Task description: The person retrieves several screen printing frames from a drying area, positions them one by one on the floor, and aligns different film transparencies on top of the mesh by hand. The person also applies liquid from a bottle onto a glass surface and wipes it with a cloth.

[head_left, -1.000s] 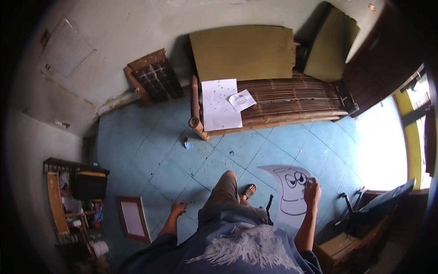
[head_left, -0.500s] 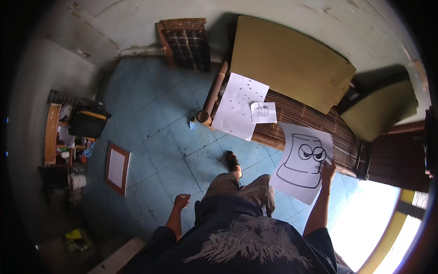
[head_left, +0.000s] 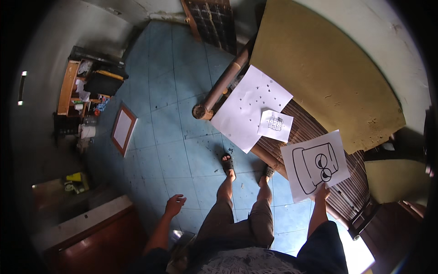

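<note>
Over the bamboo bench (head_left: 350, 201), the right hand (head_left: 322, 192) grips 1 drawing sheet (head_left: 312, 168) at its lower edge, drawn side facing up. The left hand (head_left: 174, 205), well apart, hangs loosely open above the blue tiled floor (head_left: 169, 150). On the bench, 1 small printed sheet (head_left: 275, 126) overlaps 1 large star-marked sheet (head_left: 244, 116)

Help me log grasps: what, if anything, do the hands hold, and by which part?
The right hand holds the cartoon-drawn paper sheet by about the middle of its near edge; the left hand appears empty.
</note>
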A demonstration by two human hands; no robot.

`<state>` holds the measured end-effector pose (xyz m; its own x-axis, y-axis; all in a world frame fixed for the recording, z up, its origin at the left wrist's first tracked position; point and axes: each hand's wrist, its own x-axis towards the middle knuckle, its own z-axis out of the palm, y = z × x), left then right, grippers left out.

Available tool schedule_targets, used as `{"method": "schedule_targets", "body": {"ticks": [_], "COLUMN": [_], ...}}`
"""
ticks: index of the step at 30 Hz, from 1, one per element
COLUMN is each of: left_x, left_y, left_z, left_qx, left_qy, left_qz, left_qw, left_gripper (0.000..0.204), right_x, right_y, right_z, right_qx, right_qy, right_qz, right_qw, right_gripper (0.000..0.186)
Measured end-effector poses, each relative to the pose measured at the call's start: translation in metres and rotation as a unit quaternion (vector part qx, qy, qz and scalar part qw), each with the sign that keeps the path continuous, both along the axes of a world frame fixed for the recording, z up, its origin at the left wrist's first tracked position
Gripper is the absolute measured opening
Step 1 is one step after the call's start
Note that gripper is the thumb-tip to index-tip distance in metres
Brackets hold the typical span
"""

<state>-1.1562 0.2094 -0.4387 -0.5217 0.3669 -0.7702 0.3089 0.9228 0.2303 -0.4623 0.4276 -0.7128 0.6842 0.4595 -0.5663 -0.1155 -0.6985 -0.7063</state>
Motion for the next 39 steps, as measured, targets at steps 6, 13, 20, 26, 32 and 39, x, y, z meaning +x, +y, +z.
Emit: {"method": "schedule_targets", "body": {"ticks": [6,13,20,26,32,39], "left_x": [0.090,0.103,0.117,0.138,0.034,-0.205], "left_y": [0.004,-0.020,-0.171,-0.337,-0.423,-0.355], "left_z": [0.002,-0.010,-0.022,-0.046,-0.084,-0.031], "left_qx": [-0.071,-0.023,0.016,0.024,-0.082,0.086], "left_qy": [-0.049,-0.061,-0.028,-0.078,-0.042,0.194], "left_qz": [-0.066,0.099,0.268,0.428,0.227,0.376], "left_qw": [0.994,0.993,0.963,0.900,0.970,0.902], "left_gripper": [0.048,0.044,0.045,0.044,0.038,0.026], "right_x": [0.015,0.019,-0.183,-0.331,-0.536,-0.712], "right_y": [0.053,0.089,0.074,0.032,0.006,-0.027], "right_z": [-0.062,-0.082,0.027,0.067,0.121,0.166], "right_qx": [-0.185,-0.440,-0.147,-0.071,-0.035,0.053], "right_qy": [-0.114,-0.327,-0.454,-0.307,-0.321,-0.242], "right_qz": [0.054,0.192,0.574,0.736,0.722,0.796], "right_qw": [0.975,0.814,0.665,0.600,0.612,0.552], "right_gripper": [0.068,0.072,0.073,0.078,0.066,0.060]}}
